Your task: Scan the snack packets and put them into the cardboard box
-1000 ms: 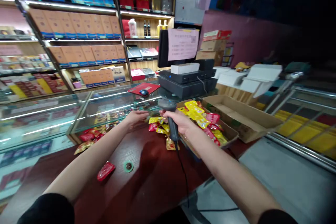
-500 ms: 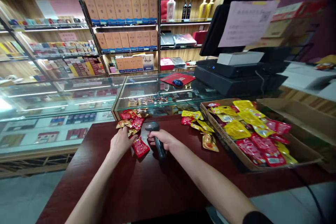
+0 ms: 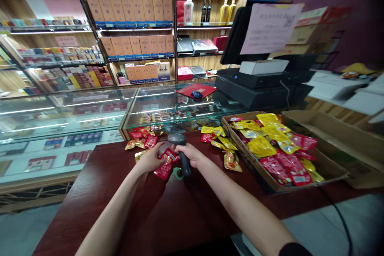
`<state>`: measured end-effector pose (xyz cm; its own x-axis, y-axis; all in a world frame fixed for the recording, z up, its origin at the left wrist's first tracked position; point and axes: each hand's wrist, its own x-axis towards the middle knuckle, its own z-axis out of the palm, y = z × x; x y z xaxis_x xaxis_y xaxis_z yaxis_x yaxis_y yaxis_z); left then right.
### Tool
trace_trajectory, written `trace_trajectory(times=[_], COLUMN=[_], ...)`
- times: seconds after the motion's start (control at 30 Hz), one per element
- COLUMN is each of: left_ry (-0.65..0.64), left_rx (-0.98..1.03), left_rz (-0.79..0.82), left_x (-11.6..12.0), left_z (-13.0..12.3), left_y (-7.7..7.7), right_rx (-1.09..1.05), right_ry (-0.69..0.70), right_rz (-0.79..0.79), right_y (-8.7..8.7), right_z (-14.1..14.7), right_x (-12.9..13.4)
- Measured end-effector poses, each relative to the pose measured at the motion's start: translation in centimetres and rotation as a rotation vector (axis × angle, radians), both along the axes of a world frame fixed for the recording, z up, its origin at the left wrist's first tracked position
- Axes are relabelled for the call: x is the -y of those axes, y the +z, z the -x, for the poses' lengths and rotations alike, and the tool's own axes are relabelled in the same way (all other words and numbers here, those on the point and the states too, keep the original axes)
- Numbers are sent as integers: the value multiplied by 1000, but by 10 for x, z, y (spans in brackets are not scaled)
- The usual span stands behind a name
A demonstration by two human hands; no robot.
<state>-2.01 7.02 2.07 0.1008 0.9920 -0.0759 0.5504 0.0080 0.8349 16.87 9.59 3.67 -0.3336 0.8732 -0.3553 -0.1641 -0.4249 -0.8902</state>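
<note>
My left hand point(image 3: 151, 160) is closed on a red snack packet point(image 3: 165, 165), just above the dark red table. Close beside it, my right hand point(image 3: 190, 155) grips the handle of a black barcode scanner point(image 3: 182, 153), whose head points up and away. A small green item point(image 3: 178, 173) shows below, between the packet and the scanner handle. Beyond my left hand lies a pile of red and gold packets point(image 3: 144, 137) by the glass counter. Yellow, red and gold packets point(image 3: 220, 140) lie loose to the right of the scanner.
An open cardboard box point(image 3: 255, 160) of yellow and red packets stands on the right of the table point(image 3: 99, 204). Behind it are a black register point(image 3: 255, 90) and monitor. A glass counter point(image 3: 168, 122) with a red mat point(image 3: 196, 91) runs along the back.
My left hand has moved right from the pile with a red packet and is now next to the scanner. The green item has come into view. The whole view has shifted slightly.
</note>
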Motion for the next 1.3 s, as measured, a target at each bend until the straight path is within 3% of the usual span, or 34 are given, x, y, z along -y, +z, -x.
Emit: trace_trajectory(times=[0.1, 0.17, 0.3, 0.4, 0.53, 0.67, 0.83, 1.0, 1.3], left_ry=[-133, -151, 80, 232, 136, 126, 230, 225, 191], left_rx=[179, 272, 450, 752, 971, 896, 720, 647, 638], left_rz=[30, 16, 36, 242, 584, 604, 533, 485, 497], left_x=[-18, -30, -50, -59, -66, -74, -92, -108, -111], left_z=[-23, -38, -63, -78, -87, -85, -75, -73, -77], left_y=[13, 19, 15, 1, -15, -17, 2, 16, 18], right_rx=[-4, 31, -4, -148, -222, -122, 127, 51, 170], right_ry=[25, -3, -175, -311, -443, -431, -339, -185, -213], right_rz=[-19, 6, 47, 76, 56, -44, -141, -59, -110], right_y=[7, 7, 0, -8, -16, -20, -21, -20, -11], right_z=[-21, -34, -53, -60, -61, -56, -52, -40, -25], right_x=[-3, -4, -5, -7, -7, 3, 24, 41, 56])
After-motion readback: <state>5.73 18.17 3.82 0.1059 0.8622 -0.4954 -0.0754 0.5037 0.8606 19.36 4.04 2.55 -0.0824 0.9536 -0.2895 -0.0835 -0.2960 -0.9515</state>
